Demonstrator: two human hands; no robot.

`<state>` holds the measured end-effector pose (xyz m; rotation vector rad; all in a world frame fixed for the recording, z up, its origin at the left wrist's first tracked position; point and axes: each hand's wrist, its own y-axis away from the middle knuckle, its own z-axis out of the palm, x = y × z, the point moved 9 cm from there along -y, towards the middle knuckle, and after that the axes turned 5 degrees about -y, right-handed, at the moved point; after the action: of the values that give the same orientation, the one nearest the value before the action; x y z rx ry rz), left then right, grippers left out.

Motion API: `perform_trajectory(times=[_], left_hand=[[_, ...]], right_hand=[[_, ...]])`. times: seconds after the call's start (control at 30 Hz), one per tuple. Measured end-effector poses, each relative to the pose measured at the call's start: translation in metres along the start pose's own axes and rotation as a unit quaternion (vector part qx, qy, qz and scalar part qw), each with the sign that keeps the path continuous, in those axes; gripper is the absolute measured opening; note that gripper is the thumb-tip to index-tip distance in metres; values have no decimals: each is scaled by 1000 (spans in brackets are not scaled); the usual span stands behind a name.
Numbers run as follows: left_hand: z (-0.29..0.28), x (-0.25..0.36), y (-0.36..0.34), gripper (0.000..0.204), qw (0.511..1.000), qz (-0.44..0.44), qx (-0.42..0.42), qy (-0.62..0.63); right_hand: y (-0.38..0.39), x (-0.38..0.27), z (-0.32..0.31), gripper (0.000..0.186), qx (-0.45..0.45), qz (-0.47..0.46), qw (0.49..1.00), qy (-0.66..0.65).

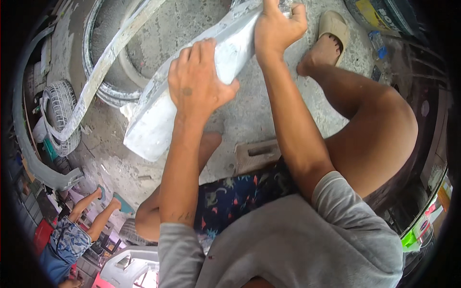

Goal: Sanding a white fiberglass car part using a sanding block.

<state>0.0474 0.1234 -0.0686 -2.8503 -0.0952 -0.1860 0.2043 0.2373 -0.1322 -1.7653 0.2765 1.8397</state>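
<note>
A long white-and-grey panel (152, 126), dusty and patchy like a car bumper piece, slants from lower left to the upper middle in front of me. My left hand (197, 77) grips it near its middle, fingers over the upper ridge and thumb out on the near face. At the panel's far right end, my right hand (279, 31) is closed with its fingers curled in. What those fingers hold is partly hidden at the picture's upper edge.
Left of the panel, a long curved strip (103, 67) crosses dusty rings (91, 48) on the concrete floor. A tyre (62, 113) stands beyond. A brick-like block (257, 154) lies by my shorts. Another person (72, 235) is at lower left. A dark bucket (384, 17) stands at upper right.
</note>
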Motion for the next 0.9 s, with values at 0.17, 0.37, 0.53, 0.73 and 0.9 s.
perform_trajectory(times=[0.17,0.37,0.53,0.73,0.9], left_hand=[[8,-13,11,77,1000,-20,-6,-2],[1,-10,11,78,999,-23,-15,-26],[4,-7,9,77,1000,-25,-10,0],[12,-21,18,71,998,-45,-32,-9],[13,-12,7,82,996,-59,-68,-2]], right_hand=[[59,-22,-1,26,-40,-56,996,-54],[31,-23,0,28,-7,6,1000,-15],[20,-17,1,27,-29,-32,998,-40],[62,-18,-2,32,-32,-3,999,-37],[-4,-18,9,36,-32,18,998,-50]])
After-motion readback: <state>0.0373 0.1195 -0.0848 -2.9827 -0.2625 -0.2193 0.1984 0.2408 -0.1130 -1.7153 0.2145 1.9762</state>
